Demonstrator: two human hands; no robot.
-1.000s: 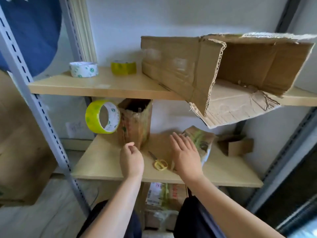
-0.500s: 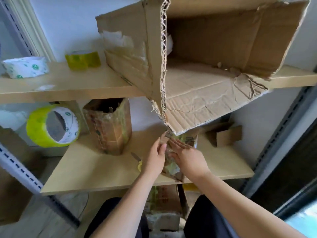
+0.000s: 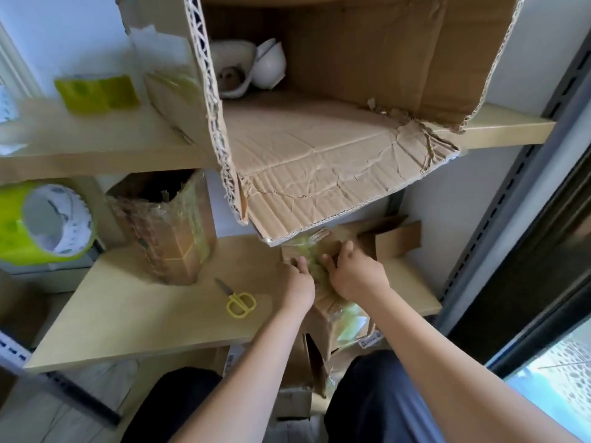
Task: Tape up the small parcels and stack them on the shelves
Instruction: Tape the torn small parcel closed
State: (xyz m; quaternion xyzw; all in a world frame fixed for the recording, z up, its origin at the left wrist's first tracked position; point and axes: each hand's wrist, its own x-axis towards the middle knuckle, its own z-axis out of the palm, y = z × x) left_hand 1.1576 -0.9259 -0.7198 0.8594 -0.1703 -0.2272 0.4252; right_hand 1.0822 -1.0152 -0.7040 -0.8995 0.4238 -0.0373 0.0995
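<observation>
A small cardboard parcel (image 3: pixel 335 318) wrapped in yellowish tape stands at the front of the lower shelf (image 3: pixel 134 321), its top under the big box's flap. My left hand (image 3: pixel 299 282) and my right hand (image 3: pixel 355 276) both hold its upper part, fingers curled on the taped cardboard. A second taped parcel (image 3: pixel 166 238) stands upright at the back left of the same shelf, its top open. Yellow scissors (image 3: pixel 238 300) lie on the shelf just left of my left hand. A yellow tape roll (image 3: pixel 38 225) hangs at the left edge.
A large torn cardboard box (image 3: pixel 335 123) lies on its side on the upper shelf (image 3: pixel 96 145), its flap overhanging the parcel; white packing sits inside. Another tape roll (image 3: pixel 96 94) sits on the upper shelf. An open small box (image 3: pixel 393 241) lies behind my right hand. More boxes lie below.
The view has moved in and up toward the shelves. Both hands went from the lower shelf's surface to the taped parcel and took hold of it, then slid higher along it.
</observation>
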